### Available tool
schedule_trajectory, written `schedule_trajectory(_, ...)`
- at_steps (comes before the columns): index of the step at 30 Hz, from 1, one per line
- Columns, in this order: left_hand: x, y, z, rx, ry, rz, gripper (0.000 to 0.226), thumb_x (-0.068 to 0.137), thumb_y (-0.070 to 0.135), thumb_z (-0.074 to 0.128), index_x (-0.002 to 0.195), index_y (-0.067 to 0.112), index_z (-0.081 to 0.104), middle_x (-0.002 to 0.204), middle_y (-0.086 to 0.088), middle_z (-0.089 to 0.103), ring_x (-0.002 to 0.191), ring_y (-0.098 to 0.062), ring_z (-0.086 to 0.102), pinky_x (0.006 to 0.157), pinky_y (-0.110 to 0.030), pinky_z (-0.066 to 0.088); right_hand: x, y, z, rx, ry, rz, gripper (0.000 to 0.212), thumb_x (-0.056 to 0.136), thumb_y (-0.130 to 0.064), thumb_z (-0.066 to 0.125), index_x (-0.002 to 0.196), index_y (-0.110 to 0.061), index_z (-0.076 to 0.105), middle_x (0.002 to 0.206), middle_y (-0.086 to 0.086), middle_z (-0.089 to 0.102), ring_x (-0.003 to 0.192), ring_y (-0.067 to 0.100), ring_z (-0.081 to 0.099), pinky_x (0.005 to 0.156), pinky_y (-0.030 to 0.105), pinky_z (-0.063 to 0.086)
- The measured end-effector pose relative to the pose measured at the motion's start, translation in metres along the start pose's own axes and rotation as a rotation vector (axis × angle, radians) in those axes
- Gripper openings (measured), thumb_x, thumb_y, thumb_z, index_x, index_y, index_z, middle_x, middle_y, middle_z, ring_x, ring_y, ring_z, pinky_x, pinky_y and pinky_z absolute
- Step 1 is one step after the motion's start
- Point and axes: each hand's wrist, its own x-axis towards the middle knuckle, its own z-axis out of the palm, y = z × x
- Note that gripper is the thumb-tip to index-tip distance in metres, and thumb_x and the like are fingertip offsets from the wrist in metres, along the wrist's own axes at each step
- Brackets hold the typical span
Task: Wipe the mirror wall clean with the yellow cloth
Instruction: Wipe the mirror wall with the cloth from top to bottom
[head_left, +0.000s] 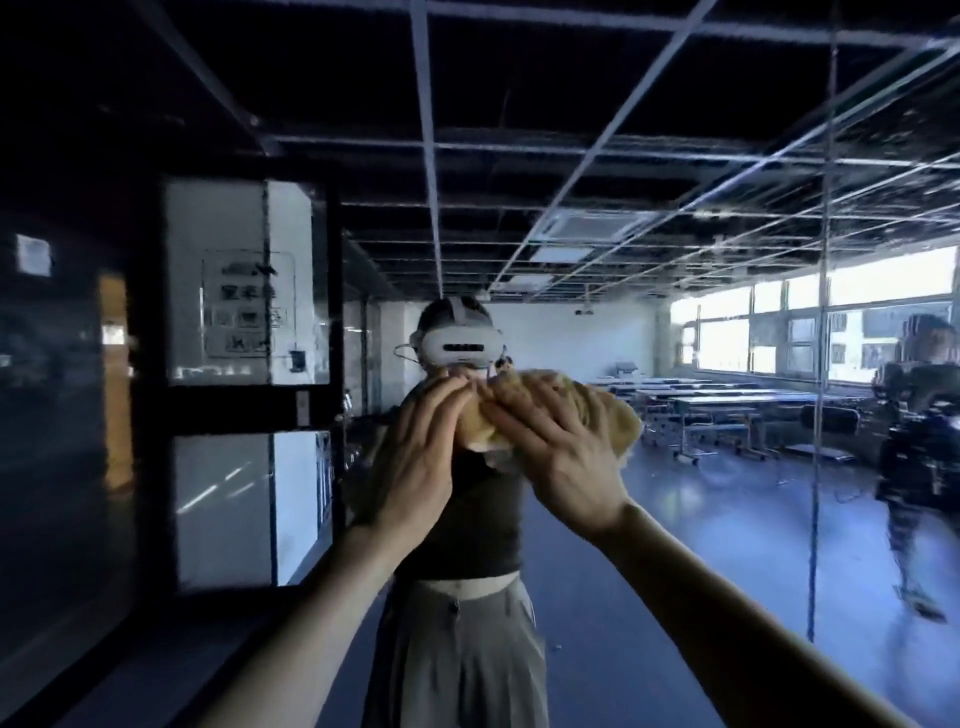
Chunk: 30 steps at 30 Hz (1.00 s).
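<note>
The mirror wall (701, 493) fills the view straight ahead and reflects a long room and a person wearing a white headset. Both my arms reach forward at chest height. The yellow cloth (613, 415) is bunched between my hands, against or just before the glass. My left hand (421, 452) holds the cloth's left end with fingers curled over it. My right hand (561, 452) lies over the cloth with fingers spread and curved across it. Most of the cloth is hidden behind my hands.
A vertical seam (823, 364) between mirror panels runs down on the right. Reflected desks (727, 410) and bright windows (779, 322) show at the right. Another person (919, 457) appears at the far right. A dark door with white panels (244, 384) stands at the left.
</note>
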Motion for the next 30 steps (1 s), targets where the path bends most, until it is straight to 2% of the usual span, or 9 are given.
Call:
schedule_trajectory(1,0.005,0.003,0.002,0.021,0.007,0.0,0.06,0.08,-0.008,0.064,0.13,0.015,0.04,0.136,0.001,0.039,0.126,-0.02,0.043,0.103,-0.036,0.038,0.016,0.017,-0.004,-0.014,0.024,0.113,0.059,0.084,-0.024,0.065,0.137,-0.031,0.041,0.146,-0.008,0.041,0.132,0.024,0.032,0.1,0.052,0.028)
schedule_trajectory(3,0.018,0.011,0.004,0.05,0.039,0.024,0.048,0.085,-0.004,0.061,0.128,0.01,0.048,0.133,-0.003,0.046,0.123,-0.022,0.047,0.102,-0.037,0.04,0.048,0.051,-0.019,0.019,0.081,0.324,0.075,0.069,-0.014,0.074,0.137,-0.029,0.046,0.146,-0.005,0.042,0.133,0.023,0.028,0.101,0.055,0.027)
schedule_trajectory(9,0.057,0.047,0.028,0.002,0.119,0.013,0.032,0.086,0.002,0.05,0.118,0.001,0.055,0.125,-0.015,0.054,0.12,-0.022,0.041,0.108,-0.025,0.024,0.052,0.063,-0.026,0.113,0.199,0.444,0.066,0.076,-0.009,0.066,0.137,-0.028,0.049,0.146,-0.006,0.042,0.135,0.02,0.029,0.105,0.05,0.023)
schedule_trajectory(12,0.059,0.052,0.047,0.008,0.132,-0.026,0.032,0.089,0.009,0.045,0.118,-0.001,0.054,0.128,-0.017,0.053,0.123,-0.023,0.038,0.108,-0.027,0.024,-0.006,0.043,-0.015,0.059,0.142,0.361,0.071,0.075,-0.016,0.074,0.137,-0.031,0.044,0.147,-0.006,0.04,0.132,0.025,0.035,0.101,0.049,0.027)
schedule_trajectory(16,0.05,0.051,0.054,0.118,0.156,0.008,0.033,0.097,0.016,0.034,0.119,0.001,0.053,0.127,-0.017,0.055,0.124,-0.026,0.039,0.106,-0.033,0.029,-0.063,0.041,-0.021,0.043,0.016,0.167,0.061,0.084,-0.027,0.059,0.139,-0.035,0.035,0.149,-0.013,0.029,0.13,0.025,0.035,0.101,0.048,0.022)
schedule_trajectory(19,0.053,0.053,0.05,0.157,0.152,0.016,0.044,0.103,0.027,0.019,0.119,0.002,0.052,0.127,-0.016,0.054,0.125,-0.028,0.041,0.105,-0.036,0.033,-0.035,0.065,-0.026,0.025,0.044,0.2,0.069,0.077,-0.022,0.074,0.137,-0.032,0.041,0.146,-0.008,0.038,0.128,0.025,0.034,0.1,0.049,0.025)
schedule_trajectory(23,0.052,0.047,0.053,0.213,0.177,0.068,0.028,0.097,0.013,0.044,0.121,0.002,0.054,0.129,-0.013,0.051,0.127,-0.028,0.043,0.106,-0.039,0.035,0.031,0.118,-0.044,0.121,0.163,0.529,0.066,0.074,-0.016,0.056,0.138,-0.03,0.047,0.147,-0.005,0.041,0.133,0.022,0.028,0.103,0.052,0.026)
schedule_trajectory(27,0.049,0.046,0.056,0.234,0.176,0.08,0.033,0.088,0.005,0.055,0.121,0.002,0.053,0.129,-0.014,0.052,0.128,-0.028,0.042,0.105,-0.042,0.036,0.029,0.123,-0.04,0.074,0.234,0.593,0.065,0.077,-0.015,0.059,0.138,-0.03,0.046,0.147,-0.008,0.04,0.136,0.019,0.027,0.104,0.041,0.02)
schedule_trajectory(30,0.047,0.047,0.057,0.236,0.165,0.088,0.034,0.088,0.007,0.051,0.122,0.002,0.05,0.131,-0.016,0.052,0.129,-0.028,0.037,0.108,-0.042,0.031,-0.026,0.087,-0.026,0.057,0.269,0.597,0.063,0.076,-0.015,0.064,0.136,-0.026,0.049,0.145,-0.003,0.044,0.135,0.021,0.03,0.105,0.049,0.026)
